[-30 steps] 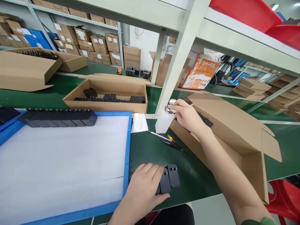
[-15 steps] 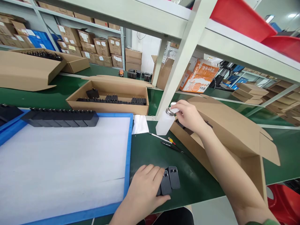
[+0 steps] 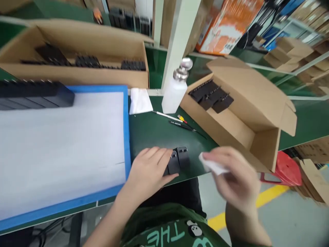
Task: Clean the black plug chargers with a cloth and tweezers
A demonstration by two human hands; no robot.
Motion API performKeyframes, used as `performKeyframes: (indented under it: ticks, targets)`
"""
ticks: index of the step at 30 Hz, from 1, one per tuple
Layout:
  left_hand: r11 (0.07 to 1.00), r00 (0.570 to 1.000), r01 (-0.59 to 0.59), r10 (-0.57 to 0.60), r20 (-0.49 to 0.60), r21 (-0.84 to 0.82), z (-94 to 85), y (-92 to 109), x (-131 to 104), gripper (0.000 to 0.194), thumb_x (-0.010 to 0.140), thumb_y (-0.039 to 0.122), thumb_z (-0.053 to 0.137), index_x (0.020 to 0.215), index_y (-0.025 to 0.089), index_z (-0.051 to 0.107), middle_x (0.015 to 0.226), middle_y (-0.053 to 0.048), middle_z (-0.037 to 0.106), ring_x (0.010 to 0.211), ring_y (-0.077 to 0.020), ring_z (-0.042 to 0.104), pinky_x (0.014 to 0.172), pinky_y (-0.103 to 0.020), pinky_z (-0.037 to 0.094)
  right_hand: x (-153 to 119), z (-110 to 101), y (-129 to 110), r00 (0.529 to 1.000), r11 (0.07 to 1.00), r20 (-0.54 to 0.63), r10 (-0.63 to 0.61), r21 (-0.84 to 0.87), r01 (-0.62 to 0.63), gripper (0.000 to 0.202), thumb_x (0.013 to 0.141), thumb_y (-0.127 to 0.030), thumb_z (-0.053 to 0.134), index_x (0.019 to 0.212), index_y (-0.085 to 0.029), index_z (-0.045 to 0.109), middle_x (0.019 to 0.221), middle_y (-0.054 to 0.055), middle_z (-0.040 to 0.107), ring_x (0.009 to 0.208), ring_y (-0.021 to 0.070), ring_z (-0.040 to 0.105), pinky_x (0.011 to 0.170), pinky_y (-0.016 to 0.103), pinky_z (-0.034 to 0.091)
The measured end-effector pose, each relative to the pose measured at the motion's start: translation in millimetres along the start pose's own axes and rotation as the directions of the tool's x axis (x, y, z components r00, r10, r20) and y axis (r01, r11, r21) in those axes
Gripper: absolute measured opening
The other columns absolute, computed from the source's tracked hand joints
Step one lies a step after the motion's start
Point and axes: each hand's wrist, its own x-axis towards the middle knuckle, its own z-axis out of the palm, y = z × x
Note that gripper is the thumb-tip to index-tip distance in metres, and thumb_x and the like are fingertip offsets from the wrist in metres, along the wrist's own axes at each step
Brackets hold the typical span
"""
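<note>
Presently, several small black plastic plug adapters (image 3: 183, 157) are held together on the dark green table (image 3: 158, 133), near its front edge, by the left hand (image 3: 151, 164), which is curled around them; their exact number is hidden. By the right hand (image 3: 236, 175), rather blurred, a crumpled soft white piece (image 3: 214, 167) is pinched, near the adapters but apart from them. As it may be judged, the work is only partly done: a row of similar black adapters (image 3: 36, 96) is already arranged along the far edge of the white, blue-rimmed board (image 3: 126, 137), while the held ones are kept separate. More black pieces (image 3: 211, 94) are contained in the open brown cardboard box (image 3: 207, 125) at right. The white plastic bottle with metal top (image 3: 174, 94) is not touched.
</note>
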Motion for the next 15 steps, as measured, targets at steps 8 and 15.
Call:
performKeyframes:
  ticks: [8,15]
  targets:
    - [1.0,0.999,0.003,-0.003,0.045,0.02,-5.5,0,4,0.043,0.094,0.044,0.063,0.116,0.007,0.063,0.105,-0.013,0.075,0.094,-0.0275,0.069,0.075,-0.039,0.05,-69,61,-23,0.99,0.986,-0.013,0.138,-0.087,-0.139,0.058,0.081,0.007,0.051,0.13,-0.02,0.064,0.096,0.008,0.068,0.08,0.0193,0.068,0.066,0.033,0.062]
    - [1.0,0.997,0.007,-0.009,0.075,0.027,-6.7,0,3,0.035,0.094,0.032,0.063,0.118,0.007,0.061,0.106,-0.012,0.075,0.093,-0.0272,0.069,0.075,-0.039,0.05,-64,57,-21,0.995,0.994,0.065,0.075,-0.083,-0.07,0.058,0.079,0.007,0.061,0.135,-0.013,0.06,0.096,0.01,0.069,0.084,0.0209,0.07,0.064,0.031,0.063]
